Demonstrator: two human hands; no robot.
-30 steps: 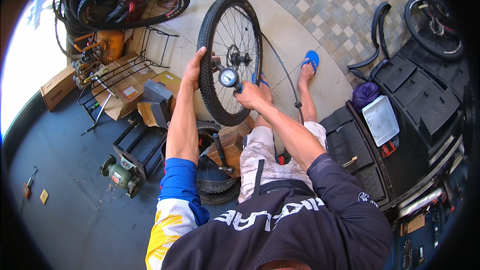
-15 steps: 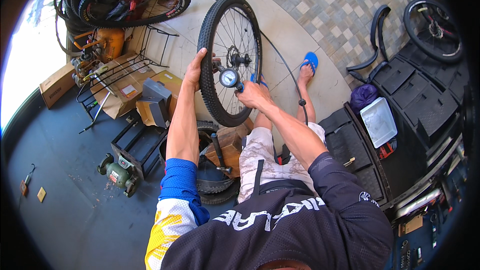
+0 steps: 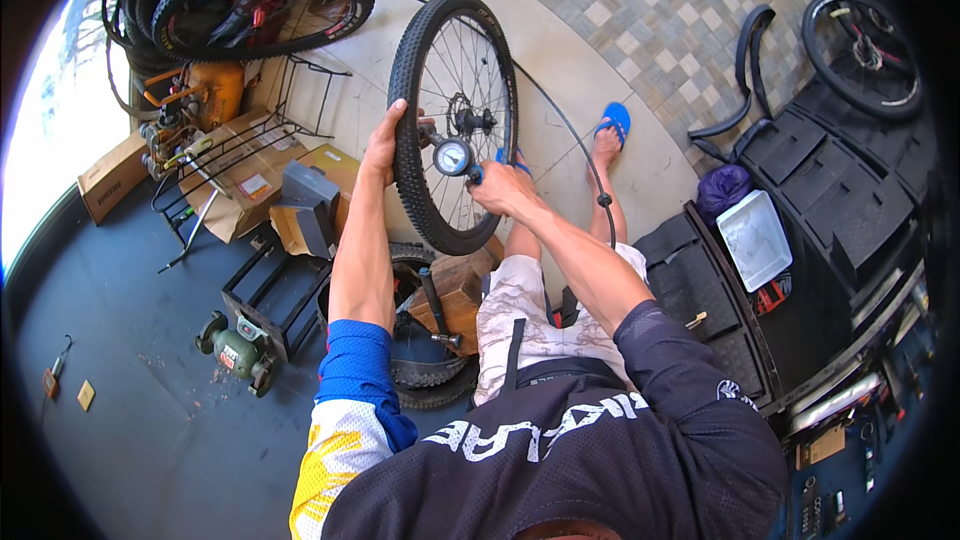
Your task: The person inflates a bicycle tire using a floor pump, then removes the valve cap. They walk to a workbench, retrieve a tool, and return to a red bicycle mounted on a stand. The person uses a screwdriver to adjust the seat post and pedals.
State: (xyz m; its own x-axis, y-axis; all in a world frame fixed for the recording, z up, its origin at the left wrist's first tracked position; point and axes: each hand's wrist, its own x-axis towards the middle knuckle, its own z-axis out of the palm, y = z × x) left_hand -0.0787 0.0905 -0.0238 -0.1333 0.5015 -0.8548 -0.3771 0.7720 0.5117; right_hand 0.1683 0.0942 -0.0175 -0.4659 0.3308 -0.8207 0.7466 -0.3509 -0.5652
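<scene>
A bicycle wheel with a black knobby tyre stands upright in front of me, slightly tilted. My left hand grips the tyre's left side, thumb on the tread and fingers reaching round behind it toward the spokes. In my right hand is the handle of a tyre inflator with a round gauge, held at the near part of the wheel. A black air hose curves past the wheel's right side and down by my leg. Where the inflator meets the valve is hidden.
Another bicycle wheel lies at the far left, beside an orange compressor tank. Cardboard boxes and a green bench grinder are on the left. A hammer rests against a wooden block. On the right, a white plastic bin sits near black panels.
The wheel, inflator and both hands appear slightly farther left in the picture, along with most of the surroundings. Both grips stay the same.
</scene>
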